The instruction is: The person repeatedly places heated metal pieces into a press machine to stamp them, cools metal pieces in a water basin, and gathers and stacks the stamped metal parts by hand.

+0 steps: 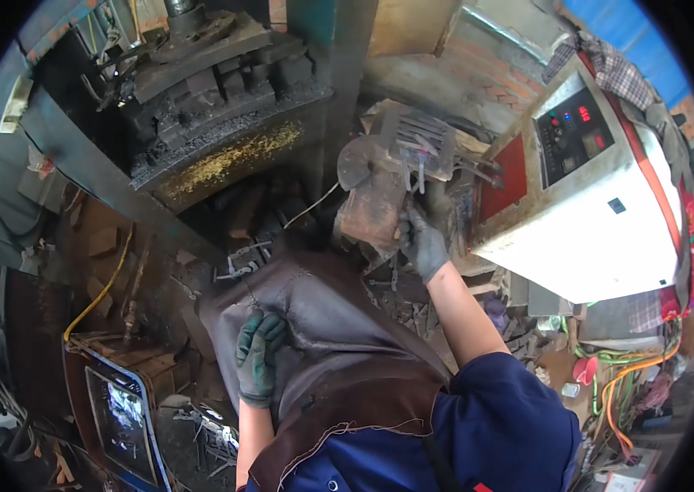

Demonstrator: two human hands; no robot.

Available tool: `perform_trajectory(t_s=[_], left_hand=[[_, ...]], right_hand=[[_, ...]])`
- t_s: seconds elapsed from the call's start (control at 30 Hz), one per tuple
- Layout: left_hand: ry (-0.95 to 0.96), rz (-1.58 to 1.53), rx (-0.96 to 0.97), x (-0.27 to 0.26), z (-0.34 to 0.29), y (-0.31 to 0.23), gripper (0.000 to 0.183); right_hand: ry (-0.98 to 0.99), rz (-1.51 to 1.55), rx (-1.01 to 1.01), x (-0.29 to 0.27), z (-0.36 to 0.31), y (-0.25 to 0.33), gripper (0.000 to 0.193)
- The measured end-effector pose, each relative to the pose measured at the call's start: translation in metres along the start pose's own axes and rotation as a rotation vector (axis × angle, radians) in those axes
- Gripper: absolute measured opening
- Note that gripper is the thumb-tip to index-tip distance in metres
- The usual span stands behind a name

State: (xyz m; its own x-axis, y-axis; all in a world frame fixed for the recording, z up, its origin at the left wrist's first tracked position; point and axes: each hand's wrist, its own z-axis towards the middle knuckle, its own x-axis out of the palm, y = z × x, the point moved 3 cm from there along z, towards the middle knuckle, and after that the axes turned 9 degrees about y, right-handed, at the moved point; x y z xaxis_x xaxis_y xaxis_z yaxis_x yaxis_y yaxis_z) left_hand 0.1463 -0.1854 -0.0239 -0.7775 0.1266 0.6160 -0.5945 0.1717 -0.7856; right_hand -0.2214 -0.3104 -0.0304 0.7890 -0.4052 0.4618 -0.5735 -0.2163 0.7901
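Right hand (422,244), gloved, fingers clamped on a rusty plate (373,215) below the heater (414,139); grip firmly, clear of heat. Left hand (258,354), fingers curled, rests on apron (322,328).

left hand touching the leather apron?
Touching. The head view shows the left hand, in a green glove, lying flat on the brown leather apron with no gap visible.

A white control cabinet (601,221) with a dark panel of red and blue indicator lights (570,131) stands at right, a checked cloth (609,70) draped over its top. A heavy black press (199,90), dusted with yellow grit, fills the upper left. A yellow hose (105,291) trails past bricks (101,242), while orange and green cables (621,377) coil at lower right.
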Motion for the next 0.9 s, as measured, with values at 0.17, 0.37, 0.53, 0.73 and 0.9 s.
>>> perform_trajectory(t_s=[0.17,0.37,0.53,0.73,0.9], left_hand=[[-0.065,0.022,-0.028,-0.010,-0.007,-0.022,0.043],[0.061,0.371,-0.075,0.029,0.113,-0.109,0.047],[-0.035,0.397,-0.031,0.043,0.204,-0.162,0.047],[-0.035,0.132,-0.044,0.069,0.294,-0.164,0.046],[-0.075,0.108,0.096,0.074,0.321,-0.162,0.035]], right_hand=[[0.114,0.033,-0.118,0.007,0.014,-0.020,0.020],[0.565,-0.807,-0.261,0.102,-0.060,-0.053,0.015],[0.720,-1.077,-0.570,0.139,-0.087,-0.092,0.017],[0.691,-0.924,-0.310,0.125,-0.071,-0.086,0.018],[0.647,-0.633,0.002,0.118,-0.069,-0.090,0.016]])
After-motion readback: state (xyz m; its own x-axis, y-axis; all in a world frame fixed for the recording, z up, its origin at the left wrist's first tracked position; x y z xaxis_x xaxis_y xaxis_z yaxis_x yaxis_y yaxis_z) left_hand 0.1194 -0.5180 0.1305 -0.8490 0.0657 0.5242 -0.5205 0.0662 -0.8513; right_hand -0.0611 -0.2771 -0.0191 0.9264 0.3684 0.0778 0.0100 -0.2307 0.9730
